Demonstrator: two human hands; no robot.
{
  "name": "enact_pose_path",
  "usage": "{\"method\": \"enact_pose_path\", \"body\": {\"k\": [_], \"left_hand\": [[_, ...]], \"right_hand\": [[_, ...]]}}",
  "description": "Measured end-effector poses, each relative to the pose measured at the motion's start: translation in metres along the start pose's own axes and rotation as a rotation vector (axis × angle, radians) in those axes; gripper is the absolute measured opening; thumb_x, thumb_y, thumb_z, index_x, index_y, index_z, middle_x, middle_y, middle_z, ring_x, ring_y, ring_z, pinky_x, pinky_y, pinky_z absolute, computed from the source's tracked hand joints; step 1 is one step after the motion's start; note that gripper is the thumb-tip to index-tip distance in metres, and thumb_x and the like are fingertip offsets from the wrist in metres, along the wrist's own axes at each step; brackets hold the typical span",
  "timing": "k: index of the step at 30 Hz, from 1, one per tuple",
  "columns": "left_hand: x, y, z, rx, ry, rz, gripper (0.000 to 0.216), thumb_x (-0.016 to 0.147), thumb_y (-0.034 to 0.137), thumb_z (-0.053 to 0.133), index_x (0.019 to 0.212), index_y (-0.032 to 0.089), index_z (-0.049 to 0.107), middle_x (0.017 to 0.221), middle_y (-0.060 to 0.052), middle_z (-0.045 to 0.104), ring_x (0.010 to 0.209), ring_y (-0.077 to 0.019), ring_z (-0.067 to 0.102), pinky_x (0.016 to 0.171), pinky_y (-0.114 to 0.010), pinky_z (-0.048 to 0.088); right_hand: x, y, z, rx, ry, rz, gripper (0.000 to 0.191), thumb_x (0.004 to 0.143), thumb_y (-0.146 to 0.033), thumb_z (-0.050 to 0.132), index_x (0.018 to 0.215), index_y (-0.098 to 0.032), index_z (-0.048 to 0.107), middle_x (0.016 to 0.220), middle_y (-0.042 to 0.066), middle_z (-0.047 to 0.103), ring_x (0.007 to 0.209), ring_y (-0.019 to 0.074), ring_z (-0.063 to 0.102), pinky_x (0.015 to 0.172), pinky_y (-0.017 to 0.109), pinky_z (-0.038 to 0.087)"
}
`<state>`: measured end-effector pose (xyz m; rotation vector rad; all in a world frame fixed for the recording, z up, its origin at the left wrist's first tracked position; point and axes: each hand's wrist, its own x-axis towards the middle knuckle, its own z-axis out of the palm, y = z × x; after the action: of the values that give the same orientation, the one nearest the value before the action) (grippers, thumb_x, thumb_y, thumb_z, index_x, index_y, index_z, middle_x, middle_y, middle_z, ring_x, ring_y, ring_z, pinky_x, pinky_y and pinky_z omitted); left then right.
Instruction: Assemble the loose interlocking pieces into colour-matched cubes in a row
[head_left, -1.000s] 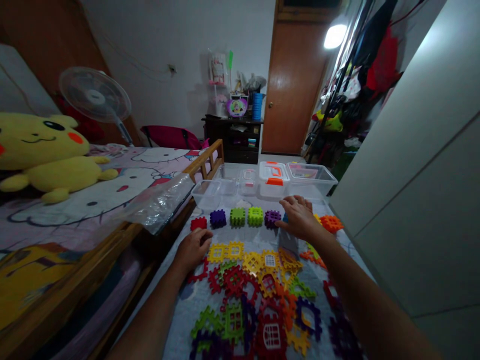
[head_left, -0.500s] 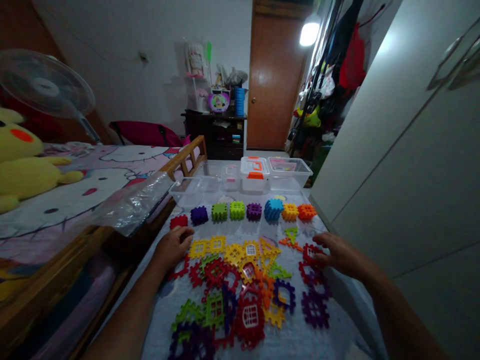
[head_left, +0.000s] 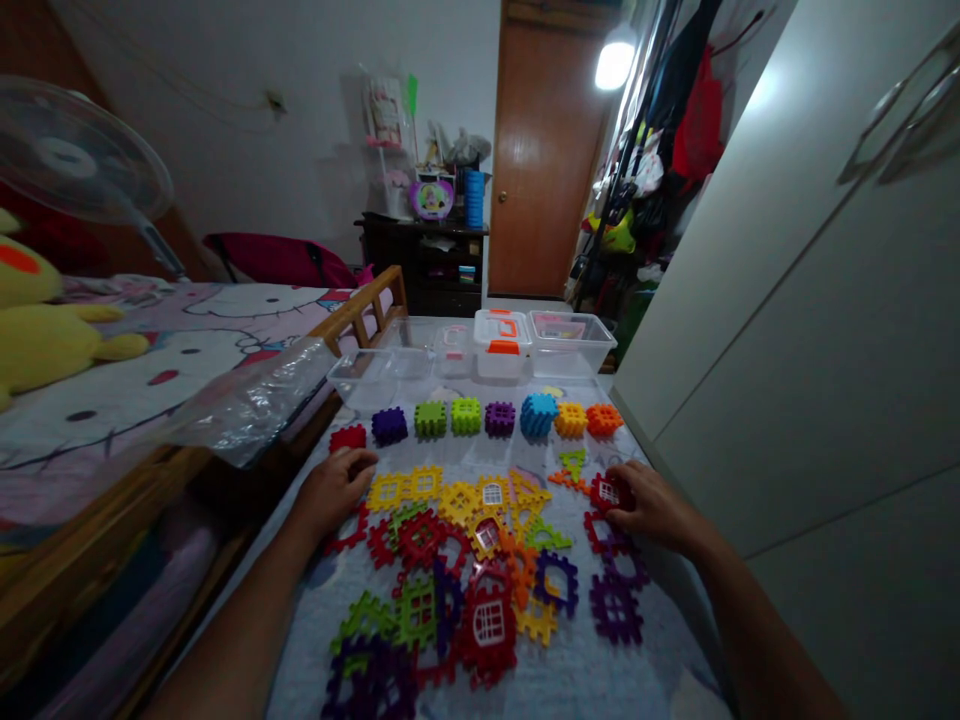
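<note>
My left hand [head_left: 334, 490] rests at the left side of the cloth, just in front of a red stack of tiles [head_left: 348, 438]. Its fingers are loosely bent and look empty. My right hand [head_left: 656, 508] has its fingers and thumb around the edge of a red building tile with a white window [head_left: 607, 491]. Below it lie a red frame tile [head_left: 598, 533] and purple tiles [head_left: 616, 610]. Between my hands spread loose yellow tiles [head_left: 426, 484], red tiles [head_left: 489, 625], green tiles [head_left: 416, 612] and an orange tile [head_left: 517, 568], some overlapping.
Sorted stacks stand in a row behind, among them a blue stack [head_left: 538, 415] and an orange stack [head_left: 603, 420]. Farther back are clear plastic boxes [head_left: 574, 345] and a lidded box [head_left: 501, 362]. A wooden bed rail [head_left: 360, 312] borders the left, a white cabinet [head_left: 810, 330] the right.
My right hand has moved in and closed its fingers on the red window tile. The left hand stays by the red stack. The whole view has shifted slightly.
</note>
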<state>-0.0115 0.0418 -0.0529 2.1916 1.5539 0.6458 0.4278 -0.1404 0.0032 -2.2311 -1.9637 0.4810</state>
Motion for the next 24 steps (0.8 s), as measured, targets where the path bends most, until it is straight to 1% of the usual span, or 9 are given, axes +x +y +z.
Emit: {"method": "enact_pose_path", "body": {"k": [3, 5, 9, 12, 14, 17, 19, 21, 24], "left_hand": [[0.000, 0.001, 0.000, -0.004, -0.005, -0.010, 0.036, 0.074, 0.043, 0.049, 0.092, 0.019, 0.069, 0.095, -0.007, 0.070, 0.086, -0.0226, 0.067, 0.081, -0.031, 0.052], [0.000, 0.002, -0.001, -0.004, -0.010, -0.016, 0.035, 0.074, 0.043, 0.050, 0.091, 0.019, 0.069, 0.093, -0.006, 0.070, 0.086, -0.0224, 0.067, 0.081, -0.031, 0.051], [0.000, 0.002, -0.001, -0.002, -0.015, -0.021, 0.034, 0.074, 0.043, 0.050, 0.091, 0.020, 0.068, 0.094, -0.006, 0.070, 0.086, -0.0219, 0.067, 0.081, -0.030, 0.051], [0.000, 0.002, 0.000, -0.003, -0.013, -0.027, 0.035, 0.074, 0.043, 0.050, 0.092, 0.020, 0.069, 0.095, -0.006, 0.070, 0.086, -0.0222, 0.067, 0.082, -0.031, 0.051], [0.000, 0.002, 0.000, -0.004, -0.010, -0.028, 0.035, 0.074, 0.043, 0.050, 0.092, 0.019, 0.069, 0.095, -0.006, 0.070, 0.086, -0.0225, 0.067, 0.081, -0.032, 0.052], [-0.001, 0.000, 0.000, -0.007, -0.015, -0.022, 0.036, 0.074, 0.042, 0.049, 0.093, 0.019, 0.068, 0.096, -0.006, 0.070, 0.087, -0.0223, 0.067, 0.081, -0.031, 0.051], [-0.001, -0.001, 0.001, -0.007, -0.023, -0.018, 0.036, 0.075, 0.042, 0.048, 0.095, 0.018, 0.068, 0.097, -0.007, 0.070, 0.088, -0.0221, 0.067, 0.081, -0.031, 0.051], [-0.002, -0.003, 0.002, -0.004, -0.021, -0.012, 0.037, 0.076, 0.042, 0.048, 0.095, 0.018, 0.068, 0.097, -0.007, 0.069, 0.088, -0.0220, 0.067, 0.082, -0.031, 0.051], [-0.001, -0.005, 0.003, 0.003, -0.012, -0.005, 0.036, 0.077, 0.042, 0.048, 0.096, 0.018, 0.068, 0.097, -0.006, 0.069, 0.088, -0.0220, 0.066, 0.081, -0.031, 0.051]], "right_hand": [[0.001, -0.001, -0.001, 0.019, 0.036, -0.004, 0.038, 0.072, -0.033, 0.065, 0.105, -0.015, 0.059, 0.111, 0.015, 0.058, 0.101, 0.0277, 0.055, 0.090, 0.039, 0.044], [0.002, -0.005, -0.003, 0.069, 0.066, -0.007, 0.038, 0.070, -0.030, 0.065, 0.105, -0.016, 0.056, 0.111, 0.013, 0.059, 0.101, 0.0268, 0.056, 0.090, 0.039, 0.045], [0.007, -0.025, -0.003, 0.173, 0.146, -0.019, 0.038, 0.072, -0.026, 0.062, 0.108, -0.020, 0.050, 0.104, 0.010, 0.061, 0.091, 0.0239, 0.060, 0.080, 0.036, 0.048], [0.012, -0.048, 0.007, 0.158, 0.182, -0.095, 0.038, 0.073, -0.019, 0.059, 0.110, -0.020, 0.049, 0.102, 0.008, 0.062, 0.090, 0.0228, 0.061, 0.080, 0.034, 0.048], [0.016, -0.064, 0.018, 0.114, 0.181, -0.135, 0.037, 0.076, -0.013, 0.054, 0.112, -0.019, 0.049, 0.107, 0.010, 0.062, 0.094, 0.0222, 0.061, 0.083, 0.033, 0.047], [0.019, -0.080, 0.033, 0.010, 0.184, -0.100, 0.039, 0.083, -0.007, 0.043, 0.120, -0.020, 0.049, 0.117, 0.012, 0.060, 0.098, 0.0217, 0.062, 0.081, 0.031, 0.047], [0.018, -0.085, 0.038, -0.046, 0.169, -0.083, 0.041, 0.084, -0.007, 0.041, 0.122, -0.022, 0.051, 0.117, 0.011, 0.059, 0.097, 0.0215, 0.062, 0.076, 0.029, 0.048], [0.015, -0.086, 0.038, -0.048, 0.152, -0.154, 0.043, 0.085, -0.010, 0.045, 0.124, -0.025, 0.052, 0.116, 0.009, 0.058, 0.097, 0.0211, 0.061, 0.076, 0.029, 0.048], [0.006, -0.084, 0.033, 0.027, 0.121, -0.350, 0.048, 0.086, -0.017, 0.050, 0.132, -0.027, 0.048, 0.117, 0.008, 0.056, 0.098, 0.0200, 0.060, 0.083, 0.031, 0.049]]}}
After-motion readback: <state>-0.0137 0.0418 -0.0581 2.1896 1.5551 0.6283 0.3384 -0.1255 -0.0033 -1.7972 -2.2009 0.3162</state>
